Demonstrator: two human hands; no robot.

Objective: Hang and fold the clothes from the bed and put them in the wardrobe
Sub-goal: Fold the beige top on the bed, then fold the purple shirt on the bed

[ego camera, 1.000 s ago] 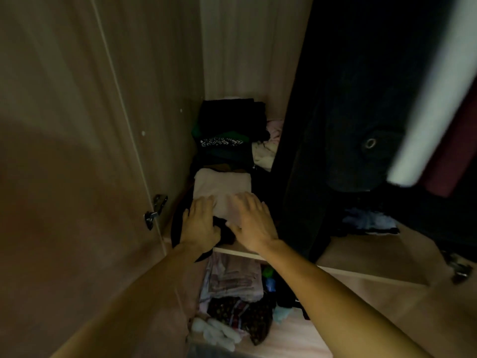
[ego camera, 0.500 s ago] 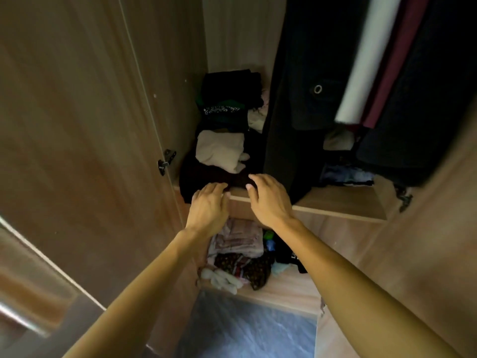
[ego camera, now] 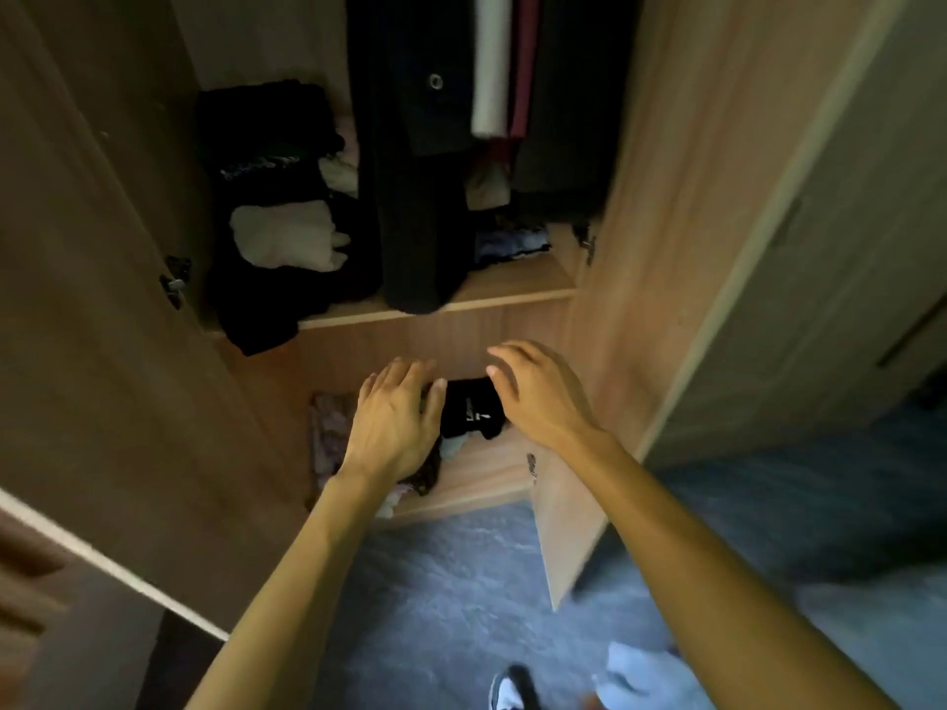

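Clothes over the upper shelf edge

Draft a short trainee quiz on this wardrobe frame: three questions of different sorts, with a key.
1. True or false: the left hand and the right hand each grip a garment.
2. Multiple choice: the pale folded garment lies A) on the upper shelf, B) on the floor, C) on a hanger.
3. Short answer: what shows between the two hands, on the lower level?
Key: 1 false, both hands are open and hold nothing. 2 A. 3 a black garment with a white mark.
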